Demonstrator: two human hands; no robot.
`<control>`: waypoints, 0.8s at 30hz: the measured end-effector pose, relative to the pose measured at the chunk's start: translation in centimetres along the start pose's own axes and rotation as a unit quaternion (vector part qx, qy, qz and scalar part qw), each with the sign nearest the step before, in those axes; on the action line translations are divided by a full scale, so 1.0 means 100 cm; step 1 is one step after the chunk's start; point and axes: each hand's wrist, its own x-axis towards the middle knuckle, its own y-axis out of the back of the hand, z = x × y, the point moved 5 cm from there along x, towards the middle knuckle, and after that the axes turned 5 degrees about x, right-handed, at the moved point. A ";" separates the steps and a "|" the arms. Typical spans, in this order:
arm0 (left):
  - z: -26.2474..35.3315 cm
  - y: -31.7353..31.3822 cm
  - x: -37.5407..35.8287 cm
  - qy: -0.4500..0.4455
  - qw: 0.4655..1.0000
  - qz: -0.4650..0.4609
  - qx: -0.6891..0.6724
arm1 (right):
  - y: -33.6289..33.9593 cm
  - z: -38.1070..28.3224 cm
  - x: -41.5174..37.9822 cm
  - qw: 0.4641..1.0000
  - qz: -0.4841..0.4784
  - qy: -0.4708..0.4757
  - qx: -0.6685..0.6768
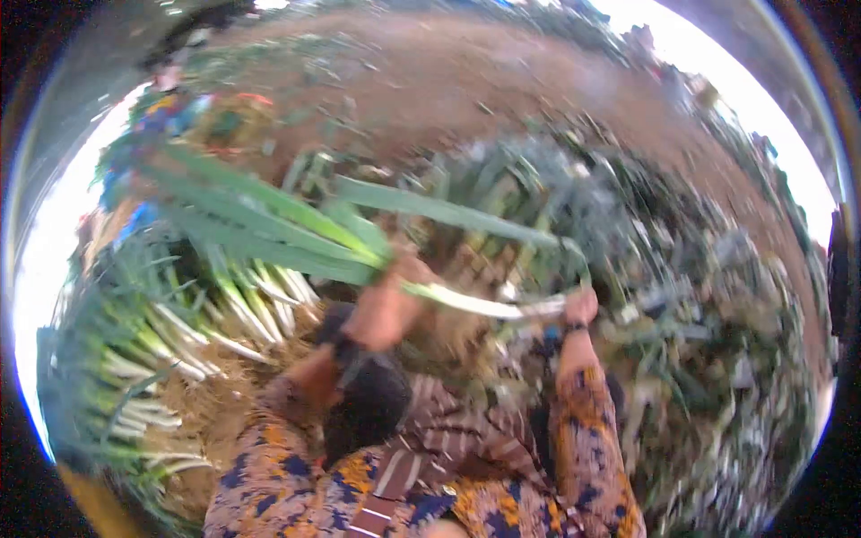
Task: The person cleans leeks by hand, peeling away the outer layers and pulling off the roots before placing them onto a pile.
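A long leek (484, 306) stretches across the middle of the view between my two hands. My left hand (392, 303) is closed around it where the white shank turns into broad green leaves, which fan out to the upper left. At the white end of the shank, my right hand (581, 308) is closed in a pinch. One long leaf (453, 213) runs apart from the others toward the right and bends down to my right hand. Motion blur hides exactly how the right fingers hold the shank and this leaf.
Several leeks (256, 309) lie in rows on the soil at the left, white ends toward me. A heap of loose leaves (708, 305) covers the ground on the right. Bare brown earth (430, 67) lies beyond. Blurred figures show at the far left.
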 end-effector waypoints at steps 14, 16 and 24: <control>0.088 0.071 0.004 -0.081 0.985 0.064 -0.137 | 0.069 0.104 -0.018 0.944 0.051 -0.010 0.325; 0.084 0.067 0.009 -0.075 0.984 0.072 -0.142 | 0.133 0.040 -0.031 0.777 0.040 0.074 0.624; 0.073 0.059 0.018 -0.021 0.982 0.096 -0.163 | 0.225 -0.093 -0.084 0.755 0.178 0.416 0.475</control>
